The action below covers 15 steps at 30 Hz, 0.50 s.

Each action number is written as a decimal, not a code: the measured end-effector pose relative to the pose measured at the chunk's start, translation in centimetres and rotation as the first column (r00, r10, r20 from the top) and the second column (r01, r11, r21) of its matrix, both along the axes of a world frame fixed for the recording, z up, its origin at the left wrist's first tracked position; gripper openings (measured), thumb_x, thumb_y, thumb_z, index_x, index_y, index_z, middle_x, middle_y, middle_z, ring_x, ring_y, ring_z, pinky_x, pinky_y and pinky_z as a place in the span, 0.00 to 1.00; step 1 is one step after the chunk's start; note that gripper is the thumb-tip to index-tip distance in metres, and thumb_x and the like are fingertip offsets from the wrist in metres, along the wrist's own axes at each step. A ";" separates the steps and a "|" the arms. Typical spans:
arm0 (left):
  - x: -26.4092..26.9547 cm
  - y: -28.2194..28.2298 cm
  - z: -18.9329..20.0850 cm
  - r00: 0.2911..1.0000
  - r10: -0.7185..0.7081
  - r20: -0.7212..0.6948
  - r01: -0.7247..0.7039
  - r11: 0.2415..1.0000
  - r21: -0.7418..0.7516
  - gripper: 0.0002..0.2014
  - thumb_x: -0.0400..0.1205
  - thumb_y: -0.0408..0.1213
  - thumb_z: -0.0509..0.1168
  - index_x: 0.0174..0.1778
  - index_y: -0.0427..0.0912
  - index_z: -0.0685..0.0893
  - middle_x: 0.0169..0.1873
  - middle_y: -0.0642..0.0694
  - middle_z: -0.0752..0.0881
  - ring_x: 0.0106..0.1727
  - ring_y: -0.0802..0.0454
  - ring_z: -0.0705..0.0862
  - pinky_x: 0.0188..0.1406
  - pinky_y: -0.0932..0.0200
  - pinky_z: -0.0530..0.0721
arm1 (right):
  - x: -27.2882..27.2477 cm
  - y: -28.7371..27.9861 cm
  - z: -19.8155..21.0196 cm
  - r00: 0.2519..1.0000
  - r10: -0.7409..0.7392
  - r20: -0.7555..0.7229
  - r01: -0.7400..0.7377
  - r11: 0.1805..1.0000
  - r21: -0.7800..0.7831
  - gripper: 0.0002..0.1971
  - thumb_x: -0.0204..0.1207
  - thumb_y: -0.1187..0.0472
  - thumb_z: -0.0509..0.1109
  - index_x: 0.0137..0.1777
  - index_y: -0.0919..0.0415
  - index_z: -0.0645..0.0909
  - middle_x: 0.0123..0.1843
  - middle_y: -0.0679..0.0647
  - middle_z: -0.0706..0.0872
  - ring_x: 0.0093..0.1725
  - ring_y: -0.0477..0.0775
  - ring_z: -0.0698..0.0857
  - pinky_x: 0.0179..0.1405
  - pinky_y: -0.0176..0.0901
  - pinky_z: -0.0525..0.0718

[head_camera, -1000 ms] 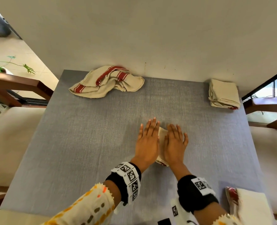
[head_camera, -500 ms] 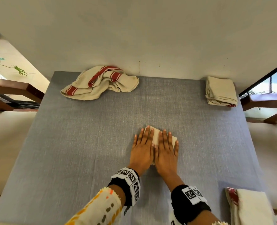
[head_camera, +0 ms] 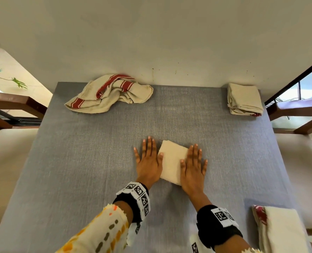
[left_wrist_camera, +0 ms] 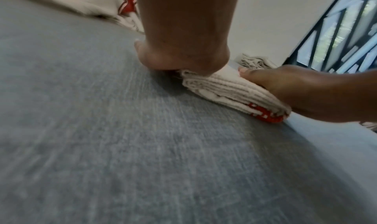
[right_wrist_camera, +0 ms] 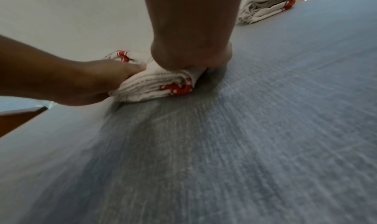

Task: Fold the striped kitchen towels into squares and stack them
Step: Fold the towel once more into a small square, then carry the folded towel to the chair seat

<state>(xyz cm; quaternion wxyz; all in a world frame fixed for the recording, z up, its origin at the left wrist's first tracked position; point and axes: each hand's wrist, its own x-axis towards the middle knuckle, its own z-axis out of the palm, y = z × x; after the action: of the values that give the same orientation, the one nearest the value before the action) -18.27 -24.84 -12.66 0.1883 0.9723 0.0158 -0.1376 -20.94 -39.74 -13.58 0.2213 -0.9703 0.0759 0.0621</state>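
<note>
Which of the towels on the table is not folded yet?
The crumpled towel at the far left, against the wall, red stripes showing. The far-right stack, the near-right towel and the square between the two hands are all folded flat.

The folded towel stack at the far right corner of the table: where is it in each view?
Head: folded towel stack sits upper right, by the wall.
Left wrist: right of centre, small, just behind the right hand.
Right wrist: top right corner, red stripe showing.
Shared landmark: the small folded towel under both hands.
</note>
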 end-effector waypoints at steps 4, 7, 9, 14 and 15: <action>-1.1 -0.8 1.1 0.991 -0.085 0.100 0.092 0.994 -0.065 0.35 0.77 0.57 0.19 0.78 0.44 0.38 0.80 0.48 0.40 0.80 0.52 0.34 0.72 0.48 0.20 | -1.5 0.5 0.9 0.997 -0.022 0.068 0.018 0.998 0.056 0.32 0.78 0.41 0.34 0.80 0.53 0.33 0.83 0.50 0.39 0.80 0.43 0.33 0.74 0.39 0.20; -2.7 -1.3 0.2 0.966 -0.238 0.104 0.240 0.971 -0.002 0.28 0.85 0.51 0.29 0.80 0.45 0.52 0.80 0.45 0.56 0.80 0.49 0.52 0.76 0.43 0.37 | -4.0 0.6 0.1 0.987 0.140 0.073 -0.143 0.989 0.040 0.31 0.80 0.40 0.31 0.80 0.51 0.35 0.83 0.48 0.40 0.81 0.42 0.36 0.76 0.40 0.24; -3.3 -0.8 -0.1 0.975 -0.204 0.087 0.207 0.978 -0.025 0.29 0.84 0.55 0.29 0.80 0.48 0.48 0.81 0.47 0.52 0.81 0.49 0.52 0.77 0.43 0.38 | -5.0 -0.1 -0.1 0.994 0.088 0.059 -0.090 0.995 0.037 0.35 0.78 0.37 0.28 0.81 0.54 0.39 0.84 0.49 0.42 0.82 0.45 0.40 0.78 0.43 0.29; -2.7 -0.9 1.2 0.993 0.120 -0.002 -0.116 0.952 -0.283 0.33 0.81 0.56 0.49 0.79 0.42 0.55 0.74 0.42 0.67 0.71 0.45 0.68 0.70 0.50 0.68 | -4.4 -0.7 1.7 0.980 -0.187 -0.069 0.198 0.946 0.258 0.38 0.76 0.35 0.47 0.79 0.61 0.59 0.75 0.61 0.68 0.73 0.61 0.69 0.71 0.54 0.68; -2.4 -1.0 1.3 0.985 0.174 -0.014 -0.168 0.928 -0.332 0.29 0.83 0.50 0.55 0.78 0.41 0.59 0.71 0.41 0.69 0.68 0.44 0.71 0.67 0.51 0.71 | -3.8 -0.5 2.1 0.970 -0.225 -0.093 0.244 0.903 0.354 0.33 0.78 0.40 0.55 0.77 0.61 0.62 0.71 0.61 0.72 0.69 0.60 0.73 0.66 0.52 0.74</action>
<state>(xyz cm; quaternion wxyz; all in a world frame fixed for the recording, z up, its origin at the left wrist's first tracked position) -20.68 -25.89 -11.32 0.3609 0.9226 0.0755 -0.1135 -24.78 -40.23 -11.47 0.4004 -0.8946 0.1848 0.0724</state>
